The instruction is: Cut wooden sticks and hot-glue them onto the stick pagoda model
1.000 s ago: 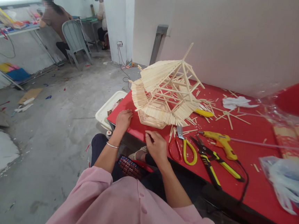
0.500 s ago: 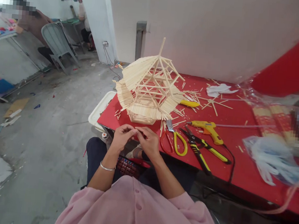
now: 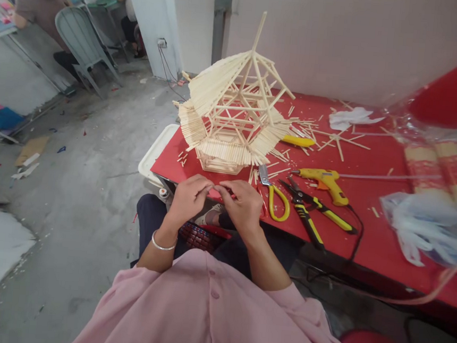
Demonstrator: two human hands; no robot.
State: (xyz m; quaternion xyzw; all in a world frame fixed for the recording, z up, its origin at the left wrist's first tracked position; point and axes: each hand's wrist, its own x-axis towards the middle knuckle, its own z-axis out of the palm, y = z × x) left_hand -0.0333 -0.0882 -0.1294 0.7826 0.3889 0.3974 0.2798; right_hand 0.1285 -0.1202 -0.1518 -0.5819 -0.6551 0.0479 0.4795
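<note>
A pagoda-like model (image 3: 233, 118) built of thin wooden sticks stands near the front left corner of the red table (image 3: 353, 204). Just in front of it, at the table's near edge, my left hand (image 3: 188, 200) and my right hand (image 3: 241, 207) meet fingertip to fingertip. Both are pinched closed on something small that I cannot make out. A silver bangle sits on my left wrist.
Yellow-handled scissors (image 3: 276, 202), black-yellow pliers (image 3: 308, 221) and a yellow glue gun (image 3: 326, 181) with its cord lie right of my hands. Loose sticks litter the table. A white tray (image 3: 156, 152) sits at the left edge. Plastic bags lie at the right. A person sits at far left.
My hands left the table surface, where they lay apart, and came together in a pinch at the near edge. The view shifted slightly.
</note>
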